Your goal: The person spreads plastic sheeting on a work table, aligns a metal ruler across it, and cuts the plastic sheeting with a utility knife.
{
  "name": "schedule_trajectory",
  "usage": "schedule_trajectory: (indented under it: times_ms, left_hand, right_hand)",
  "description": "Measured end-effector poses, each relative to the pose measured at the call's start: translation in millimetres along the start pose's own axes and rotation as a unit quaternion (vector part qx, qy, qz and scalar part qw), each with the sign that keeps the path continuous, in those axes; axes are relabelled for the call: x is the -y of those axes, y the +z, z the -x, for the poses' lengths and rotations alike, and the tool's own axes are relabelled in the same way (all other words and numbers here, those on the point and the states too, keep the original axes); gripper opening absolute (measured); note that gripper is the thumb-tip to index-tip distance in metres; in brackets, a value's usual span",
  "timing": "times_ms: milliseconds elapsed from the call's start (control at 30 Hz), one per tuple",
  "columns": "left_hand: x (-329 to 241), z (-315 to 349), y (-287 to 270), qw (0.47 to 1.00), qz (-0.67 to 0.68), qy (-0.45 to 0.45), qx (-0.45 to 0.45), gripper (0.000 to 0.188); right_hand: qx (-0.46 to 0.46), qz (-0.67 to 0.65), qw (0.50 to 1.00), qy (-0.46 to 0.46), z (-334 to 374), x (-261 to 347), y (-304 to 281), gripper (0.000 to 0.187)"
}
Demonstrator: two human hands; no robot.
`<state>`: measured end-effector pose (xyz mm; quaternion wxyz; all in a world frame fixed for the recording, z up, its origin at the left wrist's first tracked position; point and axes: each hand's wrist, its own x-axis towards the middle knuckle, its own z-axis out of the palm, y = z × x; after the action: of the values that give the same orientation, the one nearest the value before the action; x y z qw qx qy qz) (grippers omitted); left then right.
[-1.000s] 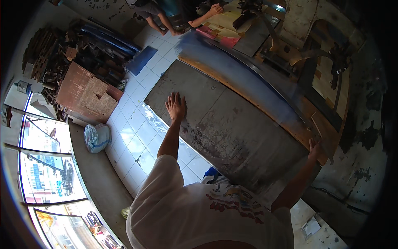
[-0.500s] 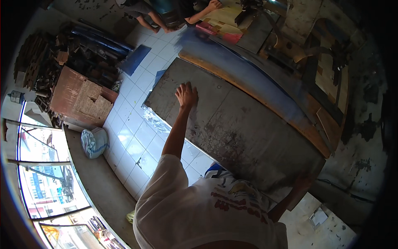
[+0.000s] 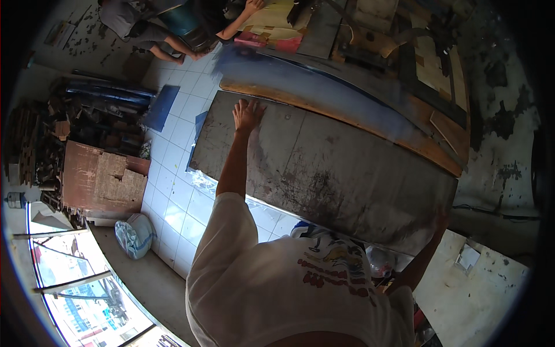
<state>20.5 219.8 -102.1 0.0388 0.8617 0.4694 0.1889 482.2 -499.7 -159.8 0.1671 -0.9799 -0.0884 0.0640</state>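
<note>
A long grey board (image 3: 341,168), scuffed and stained dark in its middle, lies flat in front of me. My left hand (image 3: 247,115) rests on its far left part, close to the far edge, fingers spread and pointing away from me. At the board's right end is my right hand (image 3: 440,224), dim in shadow and touching the side edge; its fingers do not show clearly. Directly behind the board is a blue-grey sheet (image 3: 324,95) with a curved outline, lying on a wooden panel (image 3: 254,91) whose brown edge shows.
Scrap wood (image 3: 43,133) is heaped at the left, beside a reddish-brown panel (image 3: 81,173). A tied white sack (image 3: 135,236) sits near the window (image 3: 87,289). Two people are at the far side, one person's hand (image 3: 254,6) over a yellow surface. A pale panel (image 3: 468,283) stands at the lower right.
My left hand has slid farther away, toward the board's far edge. My right hand has moved up along the right end. The whole view has turned slightly.
</note>
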Motion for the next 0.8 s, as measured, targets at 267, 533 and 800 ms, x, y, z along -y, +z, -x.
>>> schedule_trajectory:
  times_ms: [267, 533, 800]
  left_hand:
    - [13, -4, 8, 0.993, -0.028, 0.106, -0.039, 0.031]
    - [0, -8, 9, 0.995, 0.090, 0.051, -0.010, 0.020]
    - [15, -16, 29, 0.972, 0.211, 0.084, -0.061, 0.023]
  right_hand:
    - [0.076, -0.344, 0.936, -0.015, 2, 56, -18, 0.040]
    - [0.070, -0.450, 0.890, 0.018, 5, 39, -31, 0.033]
    - [0.080, -0.315, 0.945, -0.013, -8, 50, -21, 0.030]
